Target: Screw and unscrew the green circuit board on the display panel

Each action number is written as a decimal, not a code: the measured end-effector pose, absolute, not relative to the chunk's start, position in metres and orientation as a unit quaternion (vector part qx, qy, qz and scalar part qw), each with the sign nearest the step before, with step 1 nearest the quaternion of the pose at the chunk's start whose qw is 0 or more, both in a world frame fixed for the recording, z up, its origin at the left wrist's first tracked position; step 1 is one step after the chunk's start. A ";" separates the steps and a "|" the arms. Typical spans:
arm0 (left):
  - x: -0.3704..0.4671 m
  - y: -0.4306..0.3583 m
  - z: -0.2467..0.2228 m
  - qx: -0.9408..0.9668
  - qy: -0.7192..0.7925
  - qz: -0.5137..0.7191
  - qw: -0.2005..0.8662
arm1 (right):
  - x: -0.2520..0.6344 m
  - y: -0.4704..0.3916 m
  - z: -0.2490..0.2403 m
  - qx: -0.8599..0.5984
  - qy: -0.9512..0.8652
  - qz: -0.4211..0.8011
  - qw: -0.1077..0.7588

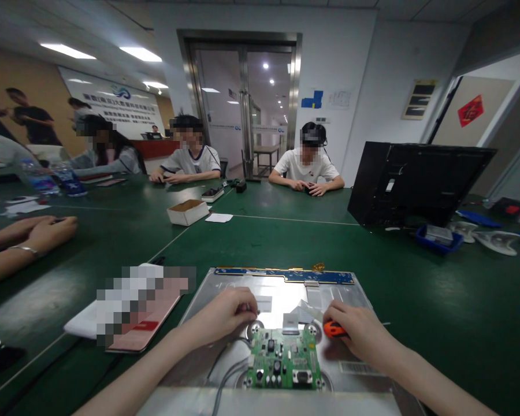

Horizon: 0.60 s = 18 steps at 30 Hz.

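We sit at a big green table [286, 240]. Right in front of us lies a flat silver panel [273, 292]. A black screen [416, 179] stands farther off, on the right. On the near part of our panel we see a green circuit board [281, 359], with gray wires [231, 375] at its left side. A thin blue strip [281, 275] runs along the panel's far edge. Our left hand [234, 309] curls by the board's far left corner; we can't tell if its fingers pinch anything. Our right hand [357, 326] wraps around a little orange tool [334, 330], just beside the board's far right corner.
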<state>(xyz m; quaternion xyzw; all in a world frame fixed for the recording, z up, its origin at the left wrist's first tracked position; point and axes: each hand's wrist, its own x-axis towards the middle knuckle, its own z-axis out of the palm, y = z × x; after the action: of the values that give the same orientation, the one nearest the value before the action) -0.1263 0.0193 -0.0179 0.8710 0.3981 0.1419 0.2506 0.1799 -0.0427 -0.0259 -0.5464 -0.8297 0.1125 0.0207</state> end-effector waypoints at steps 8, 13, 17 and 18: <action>-0.109 0.035 -0.012 0.881 0.399 0.101 0.232 | 0.148 -0.021 -0.013 -0.505 -0.858 0.079 0.048; -0.111 0.036 -0.025 0.863 0.418 0.138 0.246 | 0.110 0.005 -0.013 -0.437 -0.895 0.077 0.047; -0.117 0.034 -0.034 0.853 0.427 0.178 0.243 | 0.085 0.023 -0.019 -0.413 -0.905 0.087 0.052; -0.118 0.033 -0.035 0.852 0.427 0.184 0.240 | 0.081 0.027 -0.020 -0.411 -0.905 0.092 0.056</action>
<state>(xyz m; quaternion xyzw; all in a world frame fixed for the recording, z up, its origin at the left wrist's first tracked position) -0.1178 0.0334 -0.0353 0.8523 0.4267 0.1836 0.2404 0.0811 0.0265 -0.0198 -0.4115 -0.9050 0.0923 0.0557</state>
